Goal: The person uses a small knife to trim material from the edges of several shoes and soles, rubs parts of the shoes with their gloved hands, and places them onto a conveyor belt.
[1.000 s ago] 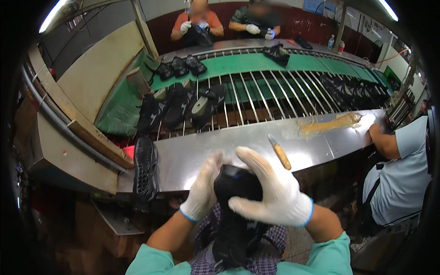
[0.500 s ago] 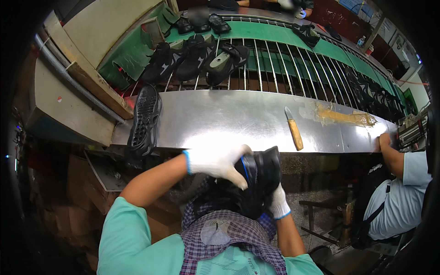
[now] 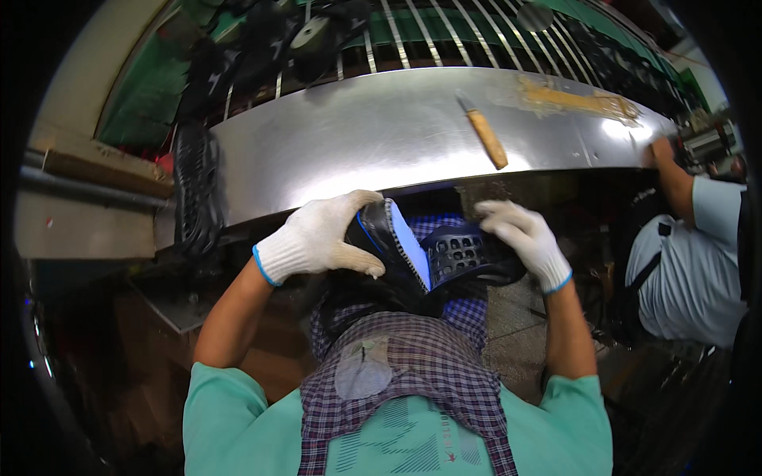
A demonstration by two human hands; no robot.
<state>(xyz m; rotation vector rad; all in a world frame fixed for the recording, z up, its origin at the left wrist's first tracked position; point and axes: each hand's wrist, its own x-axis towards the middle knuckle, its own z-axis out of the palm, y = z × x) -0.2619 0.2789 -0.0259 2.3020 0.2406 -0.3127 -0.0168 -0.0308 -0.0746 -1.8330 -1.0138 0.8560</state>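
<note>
A black shoe upper [image 3: 371, 230] with a blue line along its side is tilted over my lap, its light-blue underside [image 3: 409, 242] facing right. My left hand [image 3: 325, 238], in a white knit glove with blue cuff, is closed around its heel end, thumb on the near side. A black sole [image 3: 460, 252] with a grid of hollows inside stands apart from the upper there, the two meeting in a V. My gloved right hand [image 3: 528, 238] is at the sole's right end, fingers curled over it; part of that grip is hidden.
On the metal bench [image 3: 357, 119] lies a wooden-handled knife [image 3: 486, 139], near yellowed tape [image 3: 579, 101]. Another black sole [image 3: 196, 186] leans at the bench's left end. Black shoes [image 3: 317, 40] sit on the bar rack behind. A person's arm [image 3: 675, 174] rests at the right.
The view has tipped downward. My right hand has come up from below and swung outward to the right, and the sole now gapes away from the upper, showing both inner faces.
</note>
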